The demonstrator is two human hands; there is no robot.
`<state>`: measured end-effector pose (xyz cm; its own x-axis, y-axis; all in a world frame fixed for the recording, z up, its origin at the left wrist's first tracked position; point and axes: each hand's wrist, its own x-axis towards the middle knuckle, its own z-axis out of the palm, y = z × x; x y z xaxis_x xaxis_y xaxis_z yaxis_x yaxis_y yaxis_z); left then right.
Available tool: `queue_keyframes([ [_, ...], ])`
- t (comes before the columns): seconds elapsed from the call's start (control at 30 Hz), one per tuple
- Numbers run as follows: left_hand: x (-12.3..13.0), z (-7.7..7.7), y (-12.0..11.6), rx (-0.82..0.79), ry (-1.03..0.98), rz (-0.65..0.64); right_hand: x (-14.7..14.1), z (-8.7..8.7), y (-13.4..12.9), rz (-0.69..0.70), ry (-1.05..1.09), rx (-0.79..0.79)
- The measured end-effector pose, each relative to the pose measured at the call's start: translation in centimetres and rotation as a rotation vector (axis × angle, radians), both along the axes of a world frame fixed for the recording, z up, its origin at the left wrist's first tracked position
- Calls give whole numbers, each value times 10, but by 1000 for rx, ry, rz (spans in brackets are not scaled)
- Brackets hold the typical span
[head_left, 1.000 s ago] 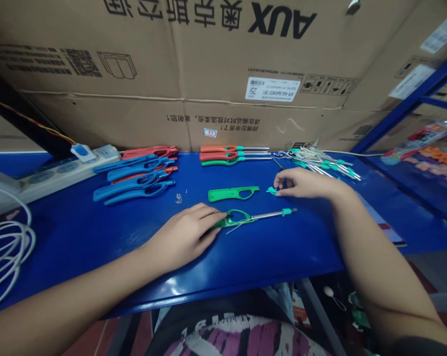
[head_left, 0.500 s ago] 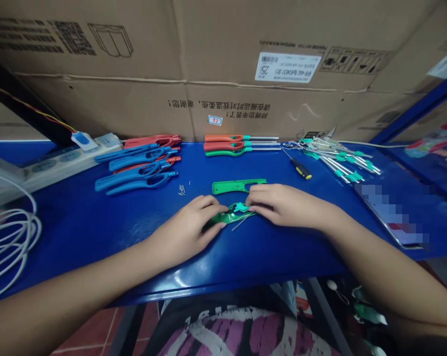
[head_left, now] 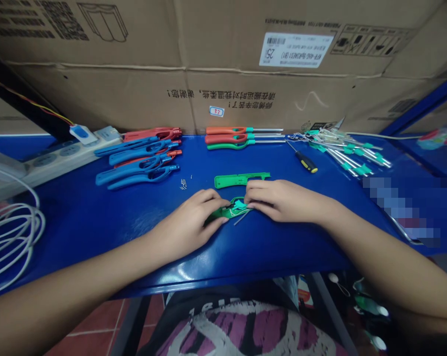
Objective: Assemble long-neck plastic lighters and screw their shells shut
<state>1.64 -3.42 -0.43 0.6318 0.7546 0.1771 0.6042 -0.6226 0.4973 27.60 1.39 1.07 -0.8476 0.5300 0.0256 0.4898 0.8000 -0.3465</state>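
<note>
"Cardboard backs everything: one brown carton (head_left: pixel 134 94), creased across and printed upside down. Anything you can read?"

"Left to right: a square QR code (head_left: pixel 64 22), Chinese lines (head_left: pixel 250 105), one saying 师傅您辛苦了!, a small sticker (head_left: pixel 216 111) whose red digits I can't settle, then a white label (head_left: pixel 295 49) with a bold 25."

"And below?"

"Glossy blue desk (head_left: pixel 123 217). Far left, a white cable (head_left: pixel 32 232) lies in loose coils in front of a power strip (head_left: pixel 56 155). Next come smooth, curved plastic handles, blue shells (head_left: pixel 115 175) with red shells (head_left: pixel 149 133) behind and between, their ends looped; then a scatter of little metal screws (head_left: pixel 183 184)."

"Your hold?"

"My left grip (head_left: pixel 197 220) is clamped on a green half-shell (head_left: pixel 223 213) at mid-desk, a thin grey rod (head_left: pixel 241 218) slanting out. A teal plastic piece (head_left: pixel 239 204) sits at its looped end. Just behind lies a second green half-shell (head_left: pixel 233 181), and beyond it three lighters (head_left: pixel 225 138), orange, red and green, with shiny metal barrels."

"The other side?"

"My right grip (head_left: pixel 275 200) has fingertips curled at the teal plastic piece; I can't tell whether they pinch or merely touch it. Farther right, a black-and-yellow screwdriver (head_left: pixel 305 162), then fanned metal tubes (head_left: pixel 340 160) with teal fittings."
</note>
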Motion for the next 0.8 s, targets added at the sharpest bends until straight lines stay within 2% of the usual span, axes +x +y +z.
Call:
queue_keyframes([
  [0.23,-1,-2,3,-78,-52,39,-4,-8,-2,99,70,128],
  [0.47,-1,-1,5,-130,-63,57,-5,-8,-4,136,10,341],
  [0.8,-1,0,4,-102,-63,54,-6,-10,-3,131,22,257],
])
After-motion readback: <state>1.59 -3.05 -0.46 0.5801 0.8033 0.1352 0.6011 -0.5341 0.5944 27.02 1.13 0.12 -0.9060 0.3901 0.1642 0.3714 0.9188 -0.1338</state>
